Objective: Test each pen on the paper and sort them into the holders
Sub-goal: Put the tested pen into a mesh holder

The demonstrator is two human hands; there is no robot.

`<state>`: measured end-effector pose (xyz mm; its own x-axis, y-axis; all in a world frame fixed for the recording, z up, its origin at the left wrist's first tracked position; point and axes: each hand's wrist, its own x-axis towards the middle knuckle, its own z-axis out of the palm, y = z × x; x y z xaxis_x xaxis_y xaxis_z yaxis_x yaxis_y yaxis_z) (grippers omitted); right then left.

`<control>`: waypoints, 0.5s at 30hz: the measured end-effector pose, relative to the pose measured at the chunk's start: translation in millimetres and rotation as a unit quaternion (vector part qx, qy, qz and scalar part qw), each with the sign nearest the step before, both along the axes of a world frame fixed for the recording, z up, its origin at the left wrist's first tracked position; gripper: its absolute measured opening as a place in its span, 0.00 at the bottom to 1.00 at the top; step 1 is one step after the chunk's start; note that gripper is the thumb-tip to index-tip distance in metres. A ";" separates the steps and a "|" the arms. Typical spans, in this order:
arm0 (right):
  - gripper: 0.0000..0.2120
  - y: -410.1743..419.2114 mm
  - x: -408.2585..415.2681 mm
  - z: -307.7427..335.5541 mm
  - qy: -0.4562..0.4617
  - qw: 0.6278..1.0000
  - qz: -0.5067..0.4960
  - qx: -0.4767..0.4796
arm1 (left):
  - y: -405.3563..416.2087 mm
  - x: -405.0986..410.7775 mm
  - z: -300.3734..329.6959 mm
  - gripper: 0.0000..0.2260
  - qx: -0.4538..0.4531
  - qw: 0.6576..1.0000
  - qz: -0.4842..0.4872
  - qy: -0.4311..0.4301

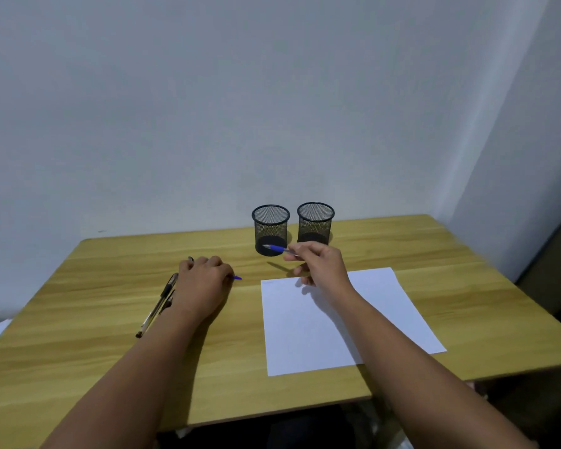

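Tabletop, light wood grain, far edge set against a pale wall; right edge stands near a side wall, near edge runs across the bottom of view. Bare wood lies open to the far left, to the right of the sheet, and between the forearms.

Paper: one white sheet, right of centre, lying flat, its near right corner close to the table's near edge; no marks can be made out on it.

Holders: left holder and right holder, black mesh cups, upright, side by side near the far edge, apart from each other. No pens show inside either.

Right hand: raised over the sheet's far edge, fingertips pinching a blue pen whose tip points left, in front of the left holder's base.

Left hand: palm down on the wood, fingers curled over a pen with a blue end showing at its right side; whether it grips cannot be told. Black-and-clear pens lie just left of that wrist.
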<state>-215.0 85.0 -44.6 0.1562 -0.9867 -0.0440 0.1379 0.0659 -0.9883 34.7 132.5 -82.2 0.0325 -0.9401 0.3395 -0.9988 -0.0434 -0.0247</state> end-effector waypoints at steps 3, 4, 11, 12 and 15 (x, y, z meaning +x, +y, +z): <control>0.06 2.2 -5.0 -2.9 0.030 1.000 0.004 -0.007 | 5.7 -3.1 -0.1 0.09 -0.010 1.000 0.000 -0.004; 0.06 3.3 -6.0 -2.8 0.032 0.999 0.004 -0.007 | 8.4 -4.1 0.8 0.09 -0.020 1.000 0.001 0.003; 0.05 6.8 -4.5 6.7 0.142 0.983 0.022 -0.115 | 18.5 -7.7 30.4 0.07 -0.091 0.989 -0.046 0.106; 0.06 8.3 -2.8 8.9 0.151 0.980 0.027 -0.125 | 18.3 -7.4 34.8 0.07 -0.097 0.988 -0.054 0.112; 0.05 13.3 1.5 15.1 0.174 0.973 0.041 -0.143 | 23.0 -10.5 45.9 0.06 -0.107 0.984 -0.079 0.120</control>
